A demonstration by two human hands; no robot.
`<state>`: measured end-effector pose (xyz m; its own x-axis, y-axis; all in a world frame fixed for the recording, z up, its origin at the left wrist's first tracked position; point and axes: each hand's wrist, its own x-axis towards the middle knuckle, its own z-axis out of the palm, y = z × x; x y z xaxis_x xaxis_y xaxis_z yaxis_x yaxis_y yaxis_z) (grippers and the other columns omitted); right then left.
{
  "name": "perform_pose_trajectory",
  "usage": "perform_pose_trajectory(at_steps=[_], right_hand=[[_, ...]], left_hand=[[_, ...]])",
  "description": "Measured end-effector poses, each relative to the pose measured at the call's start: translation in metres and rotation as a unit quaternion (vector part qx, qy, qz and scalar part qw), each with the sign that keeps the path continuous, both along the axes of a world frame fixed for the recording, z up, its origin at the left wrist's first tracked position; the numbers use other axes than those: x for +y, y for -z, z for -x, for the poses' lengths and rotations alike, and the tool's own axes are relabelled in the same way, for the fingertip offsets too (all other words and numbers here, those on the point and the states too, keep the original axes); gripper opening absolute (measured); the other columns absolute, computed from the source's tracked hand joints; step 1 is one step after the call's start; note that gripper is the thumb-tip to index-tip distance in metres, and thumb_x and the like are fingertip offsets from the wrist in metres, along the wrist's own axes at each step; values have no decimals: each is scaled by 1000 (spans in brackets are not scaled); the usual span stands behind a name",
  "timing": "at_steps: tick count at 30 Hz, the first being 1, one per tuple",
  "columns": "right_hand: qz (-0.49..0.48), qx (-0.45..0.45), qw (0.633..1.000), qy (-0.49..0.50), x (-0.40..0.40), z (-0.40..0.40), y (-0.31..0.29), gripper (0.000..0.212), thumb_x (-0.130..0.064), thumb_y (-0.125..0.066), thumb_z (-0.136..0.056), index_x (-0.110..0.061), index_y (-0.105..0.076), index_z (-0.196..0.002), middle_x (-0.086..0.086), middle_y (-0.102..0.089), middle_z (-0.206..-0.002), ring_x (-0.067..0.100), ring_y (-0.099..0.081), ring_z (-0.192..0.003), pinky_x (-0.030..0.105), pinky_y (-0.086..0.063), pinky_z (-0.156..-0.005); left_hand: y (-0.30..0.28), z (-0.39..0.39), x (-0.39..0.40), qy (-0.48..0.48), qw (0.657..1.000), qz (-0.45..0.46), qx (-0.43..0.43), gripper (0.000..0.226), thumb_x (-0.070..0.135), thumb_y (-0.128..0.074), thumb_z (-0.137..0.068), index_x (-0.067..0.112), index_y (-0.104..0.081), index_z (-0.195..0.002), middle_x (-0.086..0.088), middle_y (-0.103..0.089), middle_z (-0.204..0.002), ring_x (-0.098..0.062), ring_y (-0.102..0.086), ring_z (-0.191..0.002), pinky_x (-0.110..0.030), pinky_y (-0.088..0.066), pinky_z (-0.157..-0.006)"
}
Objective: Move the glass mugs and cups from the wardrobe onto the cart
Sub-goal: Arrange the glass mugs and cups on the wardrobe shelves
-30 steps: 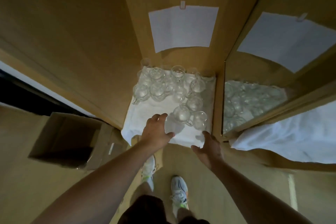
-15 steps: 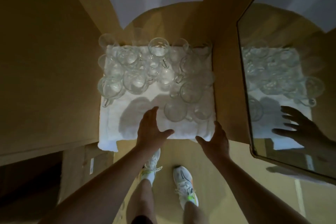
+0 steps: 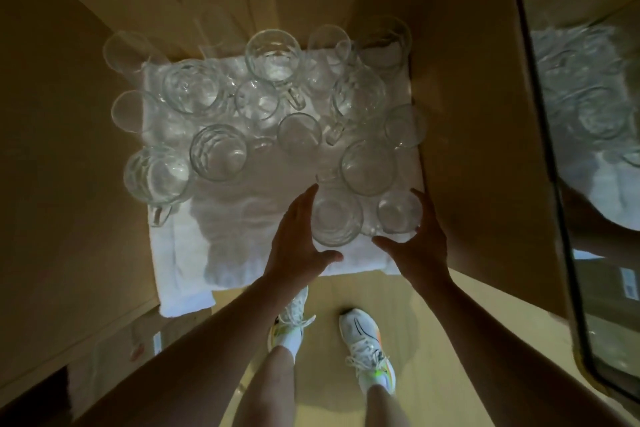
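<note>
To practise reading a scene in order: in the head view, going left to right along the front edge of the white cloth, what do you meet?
Bare white cloth → left hand → glass mug → small glass cup → right hand → wardrobe side wall.

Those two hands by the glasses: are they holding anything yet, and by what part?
Nothing is held yet. The left hand is open beside one glass mug, and the right hand is open around a smaller glass cup.

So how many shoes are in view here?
2: the left shoe, its toe partly hidden behind the left forearm, and the right shoe, fully visible beside it.
</note>
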<state>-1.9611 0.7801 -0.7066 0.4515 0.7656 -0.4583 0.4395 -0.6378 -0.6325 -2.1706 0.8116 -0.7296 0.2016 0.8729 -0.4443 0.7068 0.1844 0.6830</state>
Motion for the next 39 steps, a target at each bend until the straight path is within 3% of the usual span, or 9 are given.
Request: perform_pose_trajectory(at_steps=[5, 9, 15, 19, 24, 29, 34, 36, 39], right_hand=[[-13, -28, 999, 12, -1, -2, 1, 88, -18, -96, -61, -19, -54, -138, 0, -65, -128, 21, -59, -119, 24, -41, -94], [7, -15, 999, 42, -5, -3, -4, 91, -21, -97, -60, -19, -53, -139, 3, -67, -124, 23, -63, -113, 37, -50, -98], [16, -24, 999, 31, -18, 0, -29, 96, -27, -97, -58, -19, -50, -141, 2, -66, -124, 22, -63, -111, 35, -50, -97], [8, -9, 1000, 16, -30, 12, -59, 94, -27, -96, -59, -18, -50, -140, 1, -65, -115, 24, -63, -109, 27, -46, -86], [-10, 41, 999, -24, -40, 35, -102, 86, -29, -95, -61, -19, -53, -135, 2, -65, -127, 24, -62, -118, 35, -51, -96], [-69, 66, 992, -84, -40, 56, -159, 79, -33, -96, -59, -24, -57, -127, -2, -70, -115, 23, -66, -107, 31, -49, -88], [-137, 90, 975, -148, -26, 71, -241, 80, -35, -95, -60, -24, -57, -129, -2, -71, -119, 23, -66, -112, 35, -51, -93], [-157, 93, 968, -170, -20, 78, -275, 84, -39, -94, -61, -20, -55, -133, 1, -69, -125, 24, -64, -116, 36, -50, -99], [-194, 102, 958, -183, -11, 89, -326, 72, -40, -94, -61, -20, -58, -120, 2, -70, -116, 27, -66, -108, 35, -52, -93]], left_hand=[[4, -9, 3, -24, 999, -39, -10, 109, 33, -93, -60, 26, -31, -150, 1, -47, -149, -15, -47, -130, -25, -38, -95], [-4, -6, 2, -16, 999, -41, -9, 106, 33, -93, -59, 24, -37, -148, 2, -53, -144, -18, -53, -126, -25, -41, -94], [-49, 18, -11, -22, 999, -29, 8, 111, 38, -95, -53, 27, -38, -147, 5, -53, -143, -18, -54, -128, -33, -46, -99], [-98, 35, -21, -56, 997, -47, 16, 111, 39, -97, -52, 25, -39, -146, 5, -51, -144, -18, -51, -130, -36, -46, -102], [-165, 56, -39, -130, 988, -78, -25, 108, 28, -98, -53, 25, -42, -145, 5, -53, -140, -17, -52, -127, -34, -47, -102], [-244, 70, -60, -161, 980, -114, -7, 104, 40, -91, -48, 28, -39, -138, 3, -64, -122, -23, -63, -109, -38, -52, -87], [-325, 82, -95, -245, 956, -159, -18, 99, 41, -93, -47, 36, -39, -130, 14, -63, -115, -13, -62, -105, -28, -50, -81], [-358, 88, -106, -272, 947, -169, -22, 97, 46, -94, -47, 42, -39, -127, 25, -60, -111, -4, -60, -101, -16, -45, -73], [-411, 98, -118, -330, 924, -193, -23, 93, 60, -91, -40, 44, -41, -117, 29, -58, -106, 3, -58, -97, -14, -44, -71]])
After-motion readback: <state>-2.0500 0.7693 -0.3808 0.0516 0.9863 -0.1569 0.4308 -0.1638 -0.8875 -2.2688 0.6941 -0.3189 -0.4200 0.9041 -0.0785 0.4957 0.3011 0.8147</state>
